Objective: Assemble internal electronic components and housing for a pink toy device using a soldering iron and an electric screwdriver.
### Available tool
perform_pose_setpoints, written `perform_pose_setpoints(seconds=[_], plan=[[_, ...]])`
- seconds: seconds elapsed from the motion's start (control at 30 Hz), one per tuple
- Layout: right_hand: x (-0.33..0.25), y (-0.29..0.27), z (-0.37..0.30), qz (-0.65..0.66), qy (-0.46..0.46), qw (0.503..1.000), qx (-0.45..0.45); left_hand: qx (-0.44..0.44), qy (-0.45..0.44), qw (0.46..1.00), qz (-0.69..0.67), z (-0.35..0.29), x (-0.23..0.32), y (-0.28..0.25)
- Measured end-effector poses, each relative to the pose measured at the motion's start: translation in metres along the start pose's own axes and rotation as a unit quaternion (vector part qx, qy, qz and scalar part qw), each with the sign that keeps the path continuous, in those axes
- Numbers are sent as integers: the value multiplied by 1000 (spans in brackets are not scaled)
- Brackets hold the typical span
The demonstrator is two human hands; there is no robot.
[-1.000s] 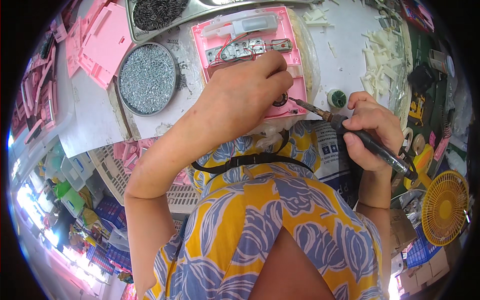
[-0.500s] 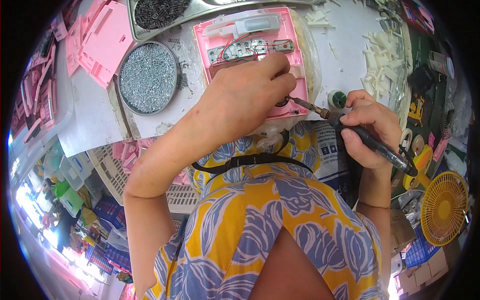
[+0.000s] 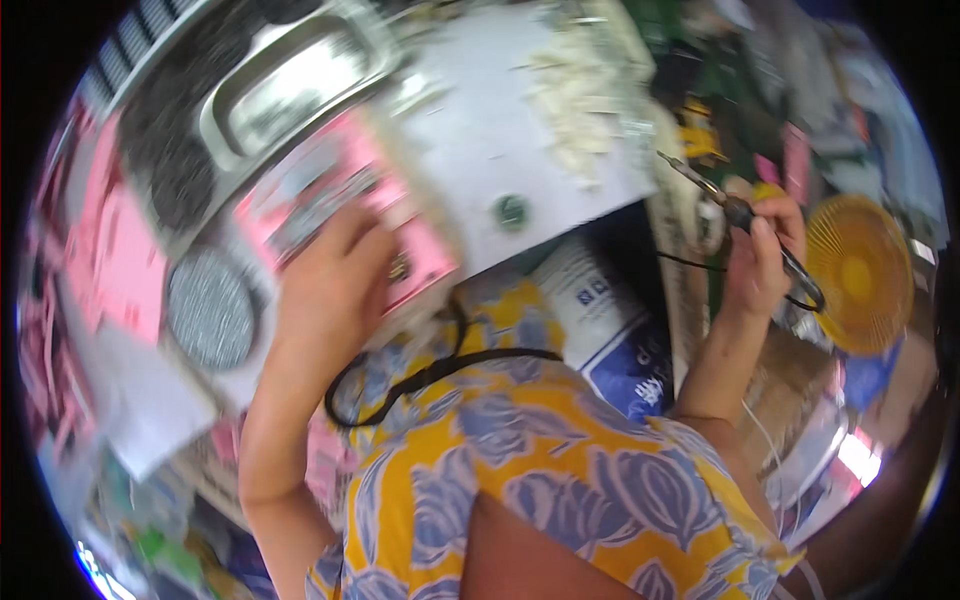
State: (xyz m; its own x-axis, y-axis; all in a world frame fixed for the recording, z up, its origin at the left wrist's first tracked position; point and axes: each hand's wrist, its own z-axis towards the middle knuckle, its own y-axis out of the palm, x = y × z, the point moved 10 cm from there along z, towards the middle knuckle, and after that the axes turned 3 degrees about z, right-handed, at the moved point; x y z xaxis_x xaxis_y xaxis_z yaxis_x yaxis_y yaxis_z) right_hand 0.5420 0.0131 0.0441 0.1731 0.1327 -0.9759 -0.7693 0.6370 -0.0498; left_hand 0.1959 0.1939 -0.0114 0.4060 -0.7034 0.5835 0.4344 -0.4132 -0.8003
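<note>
My left hand (image 3: pixel 335 285) rests on a pink tray (image 3: pixel 340 205) on the white worktable, its fingers curled over small metal parts near the tray's lower edge. What the fingers hold is hidden by blur. My right hand (image 3: pixel 762 250) is off the table's right edge, gripping a thin dark soldering iron (image 3: pixel 735 210) like a pen, its metal tip pointing up and left. The picture is tilted and motion-blurred.
A round dish of grey bits (image 3: pixel 210 310) lies left of the tray, a steel tray (image 3: pixel 285 95) behind it. Pink plates (image 3: pixel 110 250) pile at the left. White scraps (image 3: pixel 575 95) litter the table's far side. A yellow fan (image 3: pixel 858 272) stands right.
The view has swung and tilted. My right hand with the soldering iron has pulled away from the pink tray to the right, off the table. My left hand stays on the tray.
</note>
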Motion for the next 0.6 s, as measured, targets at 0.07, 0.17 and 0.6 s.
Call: perform_pose_setpoints(seconds=[0.07, 0.17, 0.6], plan=[[-9, -58, -10, -1, -29, 995, 100, -5, -14, 1000, 0, -1, -3, 4], [-37, -114, -31, -76, -77, 967, 230, 8, 3, 1000, 17, 7, 6, 1], [82, -156, 39, 139, 108, 942, 286, 71, 4, 997, -39, -7, 2, -13]])
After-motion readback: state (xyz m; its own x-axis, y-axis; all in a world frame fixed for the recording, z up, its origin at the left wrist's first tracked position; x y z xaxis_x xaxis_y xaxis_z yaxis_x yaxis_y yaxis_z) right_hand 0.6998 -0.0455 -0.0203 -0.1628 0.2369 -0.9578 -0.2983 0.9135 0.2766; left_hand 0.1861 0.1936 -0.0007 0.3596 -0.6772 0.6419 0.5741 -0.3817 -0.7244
